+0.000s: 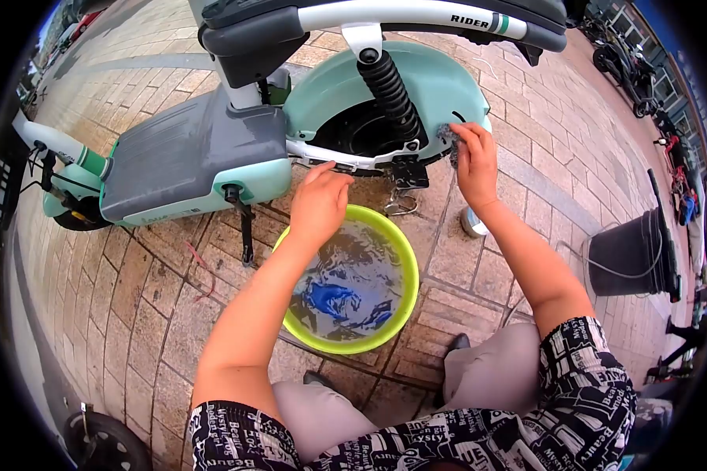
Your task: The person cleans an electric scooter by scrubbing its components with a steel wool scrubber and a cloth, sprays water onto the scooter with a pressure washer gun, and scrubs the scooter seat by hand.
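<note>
In my right hand (477, 161) a grey steel wool pad (447, 135) is pinched against the mint-green rear body panel (440, 82) of an electric scooter. My left hand (320, 200) hovers at the scooter's white lower frame tube (310, 151), its fingers bent loosely and holding nothing I can see; whether they touch the tube I cannot tell. Just below that hand stands a lime-green basin (407, 294) of murky water, with a blue cloth (330, 298) sunk in it. A black shock-absorber spring (390, 94) rises between the frame and the panel.
The scooter's grey footboard (192, 153) extends left, with its kickstand (246, 235) down. A can (473, 223) stands beneath my right forearm. Farther right is a black bucket (624, 251) with a wire handle. Brick paving (157, 290) lies underneath, and parked motorbikes (624, 74) line the far right.
</note>
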